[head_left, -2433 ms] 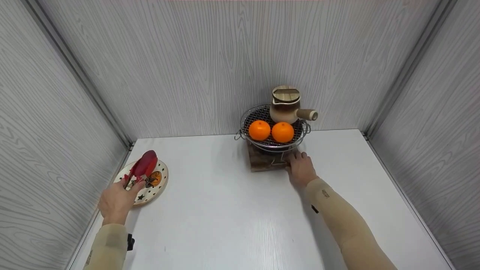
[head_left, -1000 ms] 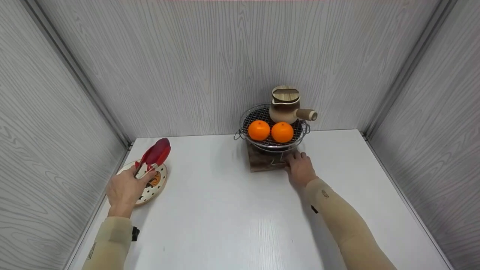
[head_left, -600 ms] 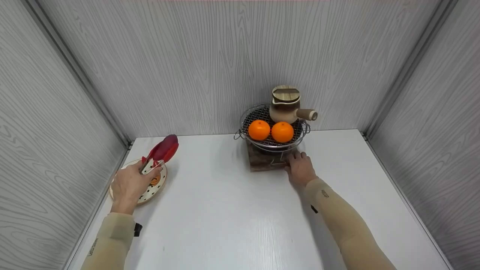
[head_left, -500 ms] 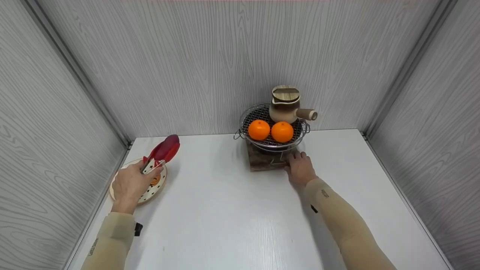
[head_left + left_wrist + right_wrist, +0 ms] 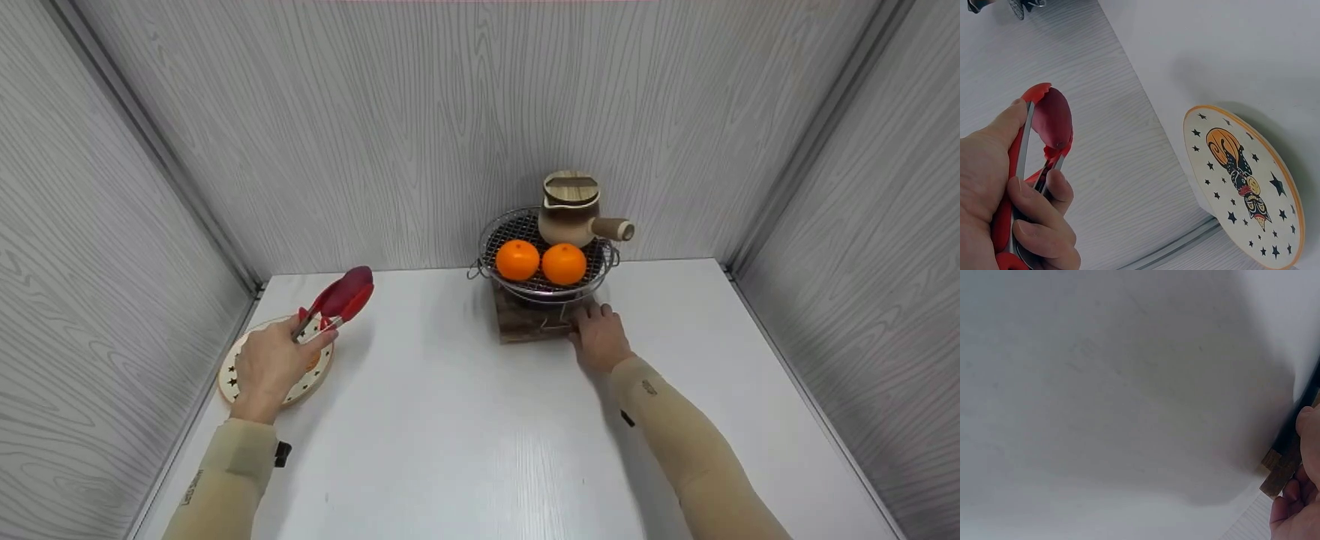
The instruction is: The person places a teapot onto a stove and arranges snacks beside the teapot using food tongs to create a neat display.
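Observation:
My left hand point(image 5: 268, 360) holds a pair of red-tipped tongs point(image 5: 358, 303) with metal arms. Between the tong tips is a purple-red sweet potato point(image 5: 1054, 119), held up in the air. Below and behind that hand lies a round cream plate point(image 5: 1199, 169) with an orange rim, stars and a cat drawing, partly covered in the head view. My right hand point(image 5: 600, 337) grips the near right corner of a wooden stove base point(image 5: 525, 324); in the right wrist view its thumb and fingers lie on either side of the wood point(image 5: 1280, 478).
On the base stands a round wire grill point(image 5: 514, 225). It bears two oranges, a left orange point(image 5: 517, 260) and a right orange point(image 5: 564, 264), and a brown-beige lidded pot point(image 5: 566, 226) whose handle points right. Grey wood-grain panels point(image 5: 360, 135) border the white table point(image 5: 435, 420).
The left hand has raised the tongs with the sweet potato off the plate and moved them right and away from me. The right hand and stove have stayed put.

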Tool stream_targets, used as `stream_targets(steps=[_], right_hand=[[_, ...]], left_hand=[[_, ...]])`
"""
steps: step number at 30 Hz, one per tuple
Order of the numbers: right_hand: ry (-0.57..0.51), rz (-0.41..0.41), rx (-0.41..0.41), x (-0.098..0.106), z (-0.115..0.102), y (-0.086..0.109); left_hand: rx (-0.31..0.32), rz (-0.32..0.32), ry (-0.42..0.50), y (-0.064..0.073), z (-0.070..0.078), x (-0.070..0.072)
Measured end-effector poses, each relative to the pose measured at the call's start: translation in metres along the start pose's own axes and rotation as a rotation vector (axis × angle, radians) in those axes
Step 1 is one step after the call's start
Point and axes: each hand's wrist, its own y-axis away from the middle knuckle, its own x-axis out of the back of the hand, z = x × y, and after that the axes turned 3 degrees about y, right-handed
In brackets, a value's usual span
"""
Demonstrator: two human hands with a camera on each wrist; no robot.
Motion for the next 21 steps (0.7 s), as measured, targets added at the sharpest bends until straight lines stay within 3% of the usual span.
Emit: stream_targets(steps=[11, 21], right_hand=[[-0.001, 0.031, 0.009, 0.015, -0.011, 0.007], [0.016, 0.017, 0.010, 0.006, -0.004, 0.003]], left_hand=[[-0.006, -0.032, -0.018, -0.008, 0.015, 0.000], [-0.032, -0.032, -0.006, -0.015, 0.027, -0.002]])
